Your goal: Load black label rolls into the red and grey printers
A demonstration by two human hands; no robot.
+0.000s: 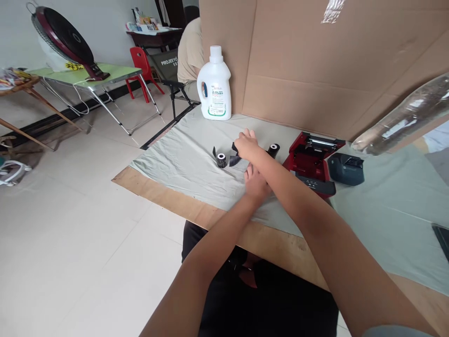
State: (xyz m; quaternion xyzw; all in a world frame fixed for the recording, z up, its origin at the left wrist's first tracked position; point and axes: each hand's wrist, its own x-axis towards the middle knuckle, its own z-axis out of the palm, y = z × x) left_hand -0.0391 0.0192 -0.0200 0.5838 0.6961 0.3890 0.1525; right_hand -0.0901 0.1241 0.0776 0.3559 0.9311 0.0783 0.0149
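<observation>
My right hand (pixel 247 144) is closed on a dark strip (pixel 235 160) that curls out to its left over the grey cloth (pixel 185 161). Just below it, my left hand (pixel 257 181) has its fingers curled in, and what lies in them is hidden under my right wrist. Left of both hands stands a small black roll (pixel 221 160) with a white core and a loose end sticking up. Another black roll (pixel 273 150) with a white core lies behind my right forearm. A red and black machine (pixel 310 164), lid raised, sits to the right, partly covered by my arm.
A white detergent bottle (pixel 215 89) stands at the back edge beside a tall cardboard panel (pixel 298 61). Right of the machine are a black device (pixel 346 168) and a plastic-wrapped bundle (pixel 403 117). A seated person (pixel 189 51) is behind the bottle; a fan (pixel 66 37) stands far left.
</observation>
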